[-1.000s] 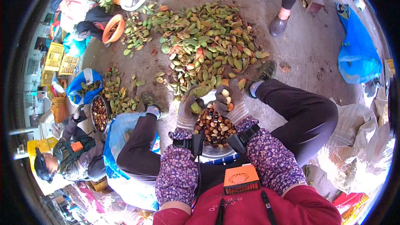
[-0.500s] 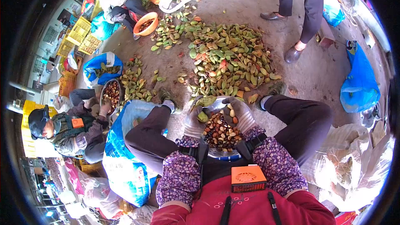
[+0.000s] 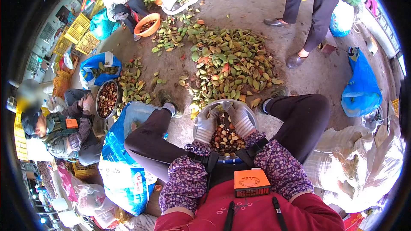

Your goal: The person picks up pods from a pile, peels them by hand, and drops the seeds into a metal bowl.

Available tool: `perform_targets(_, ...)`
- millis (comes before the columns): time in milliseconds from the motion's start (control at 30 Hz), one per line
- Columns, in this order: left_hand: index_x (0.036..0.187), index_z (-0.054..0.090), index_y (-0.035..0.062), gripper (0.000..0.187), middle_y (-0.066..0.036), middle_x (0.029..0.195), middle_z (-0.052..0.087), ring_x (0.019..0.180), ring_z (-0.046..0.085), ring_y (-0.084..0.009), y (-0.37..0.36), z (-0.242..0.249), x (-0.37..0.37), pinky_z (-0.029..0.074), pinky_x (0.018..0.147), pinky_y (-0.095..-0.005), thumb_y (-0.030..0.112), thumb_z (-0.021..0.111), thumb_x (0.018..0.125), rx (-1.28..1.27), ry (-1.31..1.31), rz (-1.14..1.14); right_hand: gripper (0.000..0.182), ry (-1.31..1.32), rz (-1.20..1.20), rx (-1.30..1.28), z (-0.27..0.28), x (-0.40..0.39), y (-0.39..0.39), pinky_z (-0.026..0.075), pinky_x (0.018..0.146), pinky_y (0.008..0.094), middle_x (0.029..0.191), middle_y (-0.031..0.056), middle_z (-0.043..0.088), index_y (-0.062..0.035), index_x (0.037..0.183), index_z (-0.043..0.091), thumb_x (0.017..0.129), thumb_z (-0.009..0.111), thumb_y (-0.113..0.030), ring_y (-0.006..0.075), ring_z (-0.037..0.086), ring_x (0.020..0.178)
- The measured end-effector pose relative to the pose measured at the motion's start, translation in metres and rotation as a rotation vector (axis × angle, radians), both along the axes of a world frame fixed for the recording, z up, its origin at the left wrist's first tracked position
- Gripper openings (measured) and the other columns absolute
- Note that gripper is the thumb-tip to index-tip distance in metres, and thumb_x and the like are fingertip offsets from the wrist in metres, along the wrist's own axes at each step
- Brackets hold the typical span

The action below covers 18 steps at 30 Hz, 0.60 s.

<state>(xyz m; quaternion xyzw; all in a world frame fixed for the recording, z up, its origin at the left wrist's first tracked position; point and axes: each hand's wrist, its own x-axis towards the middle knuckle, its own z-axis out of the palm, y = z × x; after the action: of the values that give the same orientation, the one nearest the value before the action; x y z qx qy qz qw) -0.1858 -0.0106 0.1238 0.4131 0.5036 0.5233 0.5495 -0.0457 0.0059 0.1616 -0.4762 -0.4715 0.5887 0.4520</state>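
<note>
A metal basin between my knees holds many brown and cream seeds. Over its far part, my gloved left hand is closed round a green pod that shows only in part. My gloved right hand is close beside it, its fingers bent inward at the same pod. Beyond the basin lies a large heap of green and reddish pods on the floor.
A blue-and-white sack stands by my left leg. At the left, a seated person has a basin of seeds. Another person sits beside an orange bowl. Someone stands at the upper right, near a blue bag.
My hands have come together over the basin; the pale seeds seen at my right fingers no longer show there. The seated person at the left has drawn their hands out of their basin.
</note>
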Motion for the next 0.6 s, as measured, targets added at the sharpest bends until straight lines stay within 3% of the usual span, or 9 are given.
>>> perform_targets(100,0.108,0.058,-0.0054,0.026,-0.01,0.089,0.065,0.078,0.058,-0.0128,-0.001,-0.005,-0.002,0.048,0.071,-0.0249,0.014,0.048,0.093,0.016,0.203,0.052,0.037,-0.202,0.012,-0.186,-0.003,-0.008,0.002,0.043,0.062,0.0284,0.076,0.0064,0.059,0.0041,0.09,0.059,0.088,0.06,-0.033,0.01,0.048,0.071)
perform_targets(167,0.107,0.058,-0.0055,0.026,-0.007,0.084,0.064,0.072,0.057,-0.011,0.001,-0.007,-0.006,0.047,0.066,-0.0238,0.014,0.048,0.094,-0.036,0.225,0.095,0.033,-0.243,0.033,-0.07,-0.003,-0.014,0.001,0.044,0.066,0.0285,0.079,0.0103,0.06,0.0047,0.095,0.057,0.089,0.058,-0.028,0.0127,0.052,0.074)
perform_targets(200,0.098,0.06,-0.0043,0.027,-0.005,0.076,0.062,0.067,0.054,-0.0099,0.0,-0.009,-0.003,0.045,0.06,-0.0232,0.019,0.047,0.094,0.034,0.222,0.165,0.032,-0.232,0.033,0.077,-0.015,-0.017,0.002,0.044,0.067,0.0283,0.081,0.0111,0.06,0.0046,0.099,0.055,0.089,0.058,-0.026,0.0135,0.052,0.075)
perform_targets(233,0.098,0.06,-0.0043,0.027,-0.005,0.076,0.062,0.067,0.054,-0.0099,0.0,-0.015,-0.007,0.045,0.06,-0.0232,0.019,0.047,0.094,0.026,0.218,0.171,0.032,-0.218,0.034,0.223,-0.022,-0.021,0.002,0.045,0.068,0.0281,0.082,0.0118,0.061,0.0045,0.103,0.054,0.089,0.058,-0.024,0.0143,0.052,0.076)
perform_targets(300,0.092,0.06,-0.0054,0.031,-0.007,0.077,0.062,0.067,0.054,-0.0116,0.003,-0.028,-0.019,0.044,0.059,-0.026,0.021,0.044,0.095,-0.199,0.157,0.253,0.034,-0.203,0.138,0.227,-0.033,-0.026,-0.003,0.045,0.07,0.0289,0.086,0.0135,0.061,0.0045,0.109,0.05,0.088,0.058,-0.022,0.0159,0.054,0.077)
perform_targets(367,0.087,0.06,-0.0046,0.037,-0.008,0.074,0.061,0.063,0.054,-0.0118,0.007,-0.035,-0.022,0.043,0.054,-0.0262,0.027,0.043,0.096,-0.125,0.109,0.261,0.035,-0.118,0.179,0.175,-0.031,-0.029,-0.005,0.045,0.074,0.0307,0.089,0.0153,0.061,0.0038,0.112,0.049,0.087,0.059,-0.019,0.0183,0.056,0.081)
perform_targets(400,0.086,0.059,-0.0049,0.038,-0.008,0.073,0.061,0.061,0.054,-0.0121,0.009,-0.039,-0.025,0.042,0.052,-0.0264,0.028,0.043,0.096,-0.21,0.068,0.29,0.036,-0.189,0.224,0.213,-0.03,-0.026,-0.004,0.045,0.078,0.0326,0.095,0.0185,0.061,0.0039,0.114,0.048,0.087,0.059,-0.016,0.0233,0.058,0.088)
perform_targets(433,0.085,0.059,-0.0051,0.039,-0.008,0.072,0.061,0.059,0.053,-0.0123,0.011,-0.036,-0.027,0.042,0.051,-0.0266,0.029,0.044,0.096,-0.294,0.026,0.315,0.036,-0.189,0.228,0.208,-0.031,-0.027,-0.002,0.045,0.078,0.0326,0.095,0.0185,0.061,0.0039,0.114,0.048,0.087,0.059,-0.016,0.0233,0.058,0.088)
perform_targets(600,0.082,0.062,-0.0058,0.044,-0.009,0.072,0.064,0.063,0.06,-0.0146,0.018,-0.031,-0.022,0.047,0.054,-0.0261,0.031,0.042,0.097,-0.228,-0.09,0.396,0.042,-0.211,0.278,0.346,-0.034,-0.027,0.001,0.045,0.082,0.0349,0.102,0.0234,0.06,0.0042,0.116,0.046,0.085,0.061,-0.017,0.033,0.058,0.097)
